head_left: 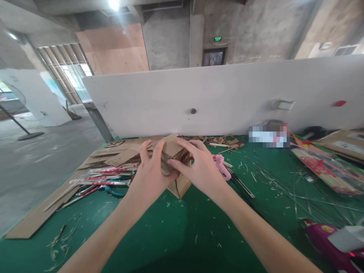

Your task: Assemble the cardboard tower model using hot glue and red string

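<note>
A small cardboard model [181, 186] with a boxy lower part and a folded top stands on the green table in front of me. My left hand [152, 167] is curled round its upper left side, with fingers raised over the top and the thumb low near the middle. From the right, my right hand [199, 161] holds the upper part, its thumb pressed near the front edge. Both hands hide much of the sides. A pink glue gun [222, 167] lies just right of my right hand, close to a box cutter [243, 184].
Left of the model lie flat cardboard pieces [113, 151], red-and-white wrapped sticks [105, 176] and teal-handled pliers [113, 191]. Cardboard scraps line the white partition [170, 102]. At right are a plastic-wrapped pack [324, 170], thin clear strands and a purple device [330, 242].
</note>
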`<state>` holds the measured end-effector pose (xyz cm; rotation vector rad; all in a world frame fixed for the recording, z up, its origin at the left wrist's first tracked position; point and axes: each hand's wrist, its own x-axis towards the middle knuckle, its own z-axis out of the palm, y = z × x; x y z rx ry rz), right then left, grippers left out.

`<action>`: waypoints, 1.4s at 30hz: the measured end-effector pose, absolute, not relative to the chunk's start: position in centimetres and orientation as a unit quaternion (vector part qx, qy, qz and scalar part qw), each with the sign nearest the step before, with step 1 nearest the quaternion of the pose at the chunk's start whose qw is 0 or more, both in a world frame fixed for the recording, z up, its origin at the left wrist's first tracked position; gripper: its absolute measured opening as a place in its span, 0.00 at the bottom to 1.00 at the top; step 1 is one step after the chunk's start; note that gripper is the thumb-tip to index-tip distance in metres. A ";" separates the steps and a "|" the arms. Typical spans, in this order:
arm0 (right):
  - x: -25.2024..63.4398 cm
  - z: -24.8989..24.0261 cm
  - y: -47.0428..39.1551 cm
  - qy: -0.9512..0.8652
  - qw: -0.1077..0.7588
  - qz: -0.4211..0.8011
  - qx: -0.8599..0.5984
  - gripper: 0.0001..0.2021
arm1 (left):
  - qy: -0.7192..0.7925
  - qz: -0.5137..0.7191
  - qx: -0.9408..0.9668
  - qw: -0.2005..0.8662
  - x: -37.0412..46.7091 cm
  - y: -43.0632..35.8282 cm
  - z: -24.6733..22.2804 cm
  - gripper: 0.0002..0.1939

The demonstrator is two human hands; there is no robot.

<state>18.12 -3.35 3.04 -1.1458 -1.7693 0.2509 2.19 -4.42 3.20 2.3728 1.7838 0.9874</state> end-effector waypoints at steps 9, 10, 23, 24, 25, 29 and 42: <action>17.3 2.1 -3.1 -0.728 0.473 0.060 -0.493 0.27 | 0.498 0.348 0.792 0.060 0.5 -1.5 3.7 0.36; 17.3 2.1 -3.0 -0.732 0.464 0.053 -0.496 0.27 | 0.486 0.346 0.800 0.060 0.2 -1.2 3.7 0.35; 17.6 3.4 -3.4 -0.752 0.402 0.049 -0.520 0.24 | 0.455 0.356 0.808 0.110 -0.7 -0.2 2.8 0.37; 17.6 3.4 -3.4 -0.753 0.402 0.047 -0.520 0.24 | 0.459 0.356 0.807 0.105 -0.6 -0.3 2.8 0.37; 17.7 3.3 -3.4 -0.754 0.401 0.046 -0.518 0.24 | 0.464 0.358 0.805 0.095 -0.5 -0.5 2.9 0.37; 17.7 3.1 -3.2 -0.756 0.403 0.039 -0.515 0.25 | 0.454 0.367 0.810 0.045 0.0 -0.6 2.9 0.35; 17.3 3.4 -3.5 -0.756 0.386 0.034 -0.528 0.25 | 0.416 0.378 0.827 -0.009 -0.3 0.0 2.2 0.35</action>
